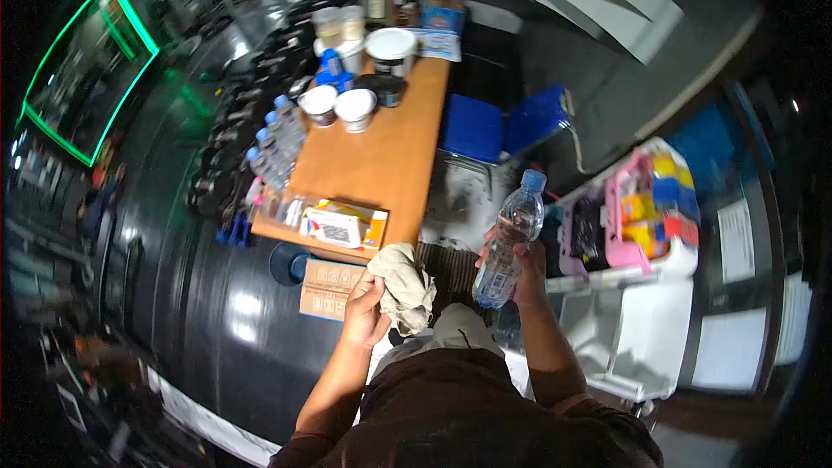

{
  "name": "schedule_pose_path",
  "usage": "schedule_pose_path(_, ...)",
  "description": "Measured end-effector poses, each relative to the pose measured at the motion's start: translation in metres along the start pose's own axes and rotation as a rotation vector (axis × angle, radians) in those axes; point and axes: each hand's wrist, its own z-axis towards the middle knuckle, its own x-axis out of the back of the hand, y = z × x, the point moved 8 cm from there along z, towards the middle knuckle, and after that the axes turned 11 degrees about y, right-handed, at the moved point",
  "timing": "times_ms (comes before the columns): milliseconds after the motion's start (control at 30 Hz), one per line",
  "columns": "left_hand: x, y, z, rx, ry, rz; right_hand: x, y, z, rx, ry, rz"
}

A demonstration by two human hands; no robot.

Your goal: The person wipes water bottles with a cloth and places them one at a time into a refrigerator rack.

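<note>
My left hand (364, 310) is closed on a crumpled beige cloth (405, 288), which hangs in front of my body just past the near end of the table. In my right hand (529, 270) is a clear plastic bottle (513, 238) with a blue cap, tilted slightly to the right at its top. My fingers wrap round its middle. The bottle looks mostly clear; how much liquid it holds I cannot tell. Cloth and bottle are apart from each other.
An orange-brown table (373, 156) bears white-lidded tubs (355, 108), several water bottles (277, 143) along its left edge and a small box (334, 225). A blue chair (475, 128) stands right of it. A cardboard box (329, 286) sits below; a white cart (637, 329) is at right.
</note>
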Motion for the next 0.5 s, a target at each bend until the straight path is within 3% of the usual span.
schedule_pose_path(200,-0.051,-0.053,-0.005,0.228,-0.273,0.074,0.077,-0.026,-0.079,0.086,0.249,0.035)
schedule_pose_path(500,-0.092,-0.143,-0.039,0.454,-0.380,0.181,0.153,-0.045,-0.217,0.182,0.608,0.057)
